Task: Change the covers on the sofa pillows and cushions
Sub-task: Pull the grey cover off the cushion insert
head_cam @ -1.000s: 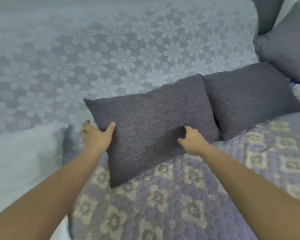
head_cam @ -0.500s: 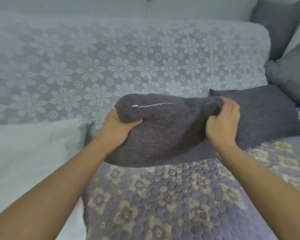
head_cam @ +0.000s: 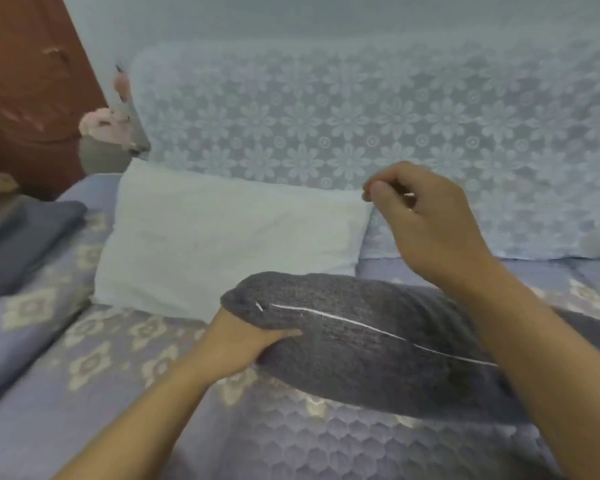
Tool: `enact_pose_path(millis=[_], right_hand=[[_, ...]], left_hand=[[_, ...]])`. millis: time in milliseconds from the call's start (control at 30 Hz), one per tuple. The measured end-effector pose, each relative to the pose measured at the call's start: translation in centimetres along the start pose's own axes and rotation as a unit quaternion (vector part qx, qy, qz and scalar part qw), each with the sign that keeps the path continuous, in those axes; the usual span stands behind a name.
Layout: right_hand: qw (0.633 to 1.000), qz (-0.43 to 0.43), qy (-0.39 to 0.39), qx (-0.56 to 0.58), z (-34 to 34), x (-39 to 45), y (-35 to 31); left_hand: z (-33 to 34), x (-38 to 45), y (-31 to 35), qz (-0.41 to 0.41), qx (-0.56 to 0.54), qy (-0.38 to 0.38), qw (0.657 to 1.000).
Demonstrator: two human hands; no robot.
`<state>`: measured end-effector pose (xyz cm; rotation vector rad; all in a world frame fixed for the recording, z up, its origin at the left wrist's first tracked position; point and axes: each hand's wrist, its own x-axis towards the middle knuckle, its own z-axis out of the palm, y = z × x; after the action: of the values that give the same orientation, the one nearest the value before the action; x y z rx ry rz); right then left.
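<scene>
A: Where is the grey pillow now?

B: It lies low over the quilted sofa seat, in front of the white pillow. The left hand grasps its left end from below.

A: And the right hand?

B: It is lifted above the pillow, fingers curled with the tips together. I cannot tell if it pinches anything.

A: How will the pillow handle?

B: I think it is soft and light; it gives under the fingers. Better to hold the end beside the zipper.

A: Which way does it point?

B: Its long axis runs left to right, the zipper seam facing up.
</scene>
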<state>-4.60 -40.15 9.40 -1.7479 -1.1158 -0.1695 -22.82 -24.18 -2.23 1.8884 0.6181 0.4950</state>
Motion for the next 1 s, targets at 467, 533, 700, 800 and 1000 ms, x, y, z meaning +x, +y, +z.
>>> enact_pose_path(millis=[467,533,700,800,1000], right_hand=[[0.992,-0.030,-0.113,-0.043,12.6,-3.0,3.6],[0.993,-0.029,-0.100,-0.049,13.6,-3.2,3.7],[0.989,-0.094,-0.082,-0.073,14.5,-2.8,2.5],[0.982,-0.144,-0.089,-0.080,15.2,-2.7,1.8],[0.976,-0.167,-0.084,-0.114,16.0,-2.3,0.8]], left_hand=[[-2.7,1.8,-2.3,0.081,-0.116,0.133,0.981],[-2.8,1.8,-2.9,0.084,-0.133,0.156,0.975],[-1.8,1.5,-3.4,0.132,-0.198,0.188,0.953],[-1.9,1.6,-3.4,0.146,-0.158,0.235,0.948],[-1.6,1.3,-4.1,0.173,-0.076,0.265,0.946]])
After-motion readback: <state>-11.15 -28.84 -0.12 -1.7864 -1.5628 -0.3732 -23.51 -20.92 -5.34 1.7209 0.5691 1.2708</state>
